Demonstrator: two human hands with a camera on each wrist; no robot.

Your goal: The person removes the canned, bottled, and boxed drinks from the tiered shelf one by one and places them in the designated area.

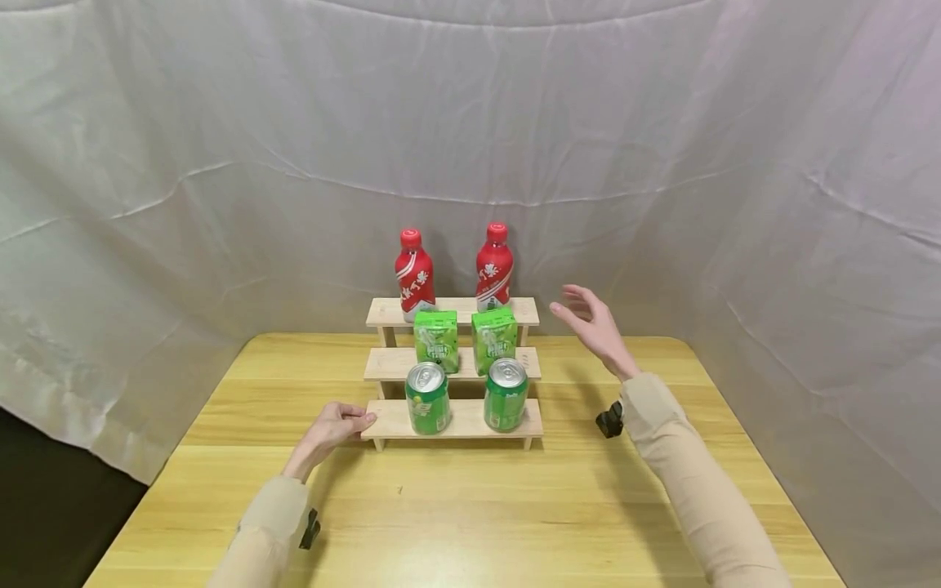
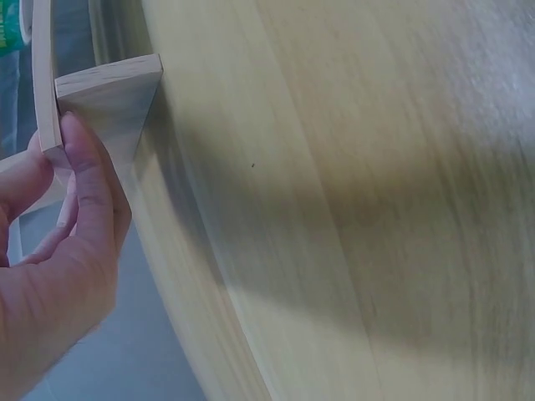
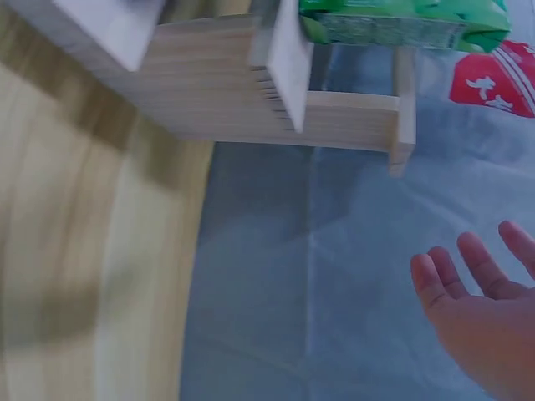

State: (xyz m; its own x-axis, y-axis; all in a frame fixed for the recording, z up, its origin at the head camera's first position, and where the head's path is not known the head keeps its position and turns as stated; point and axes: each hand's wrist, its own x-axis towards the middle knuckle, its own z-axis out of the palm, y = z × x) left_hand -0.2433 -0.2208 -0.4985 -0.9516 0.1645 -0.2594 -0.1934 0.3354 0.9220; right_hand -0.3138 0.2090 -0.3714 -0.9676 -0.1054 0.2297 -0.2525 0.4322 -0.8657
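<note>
Left hand (image 1: pixel 332 428) pinches the left end of the bottom step of the wooden stepped rack (image 1: pixel 453 420); the left wrist view shows thumb and fingers (image 2: pixel 90 180) closed on the board edge. Right hand (image 1: pixel 594 327) is in the air to the right of the top step, fingers spread and relaxed, holding nothing, touching nothing.

Rack sits mid-bench (image 1: pixel 470 506), fully loaded: two red bottles (image 1: pixel 415 276) on top, two green cartons (image 1: pixel 436 340) in the middle, two green cans (image 1: pixel 429 398) at the front.

My read: left hand is steadying the rack while the right lines up on the right-hand red bottle (image 1: pixel 494 268) or carton. Next move needs a clean sideways approach with no knock to neighbours; the bottles are tall and look tippy.
</note>
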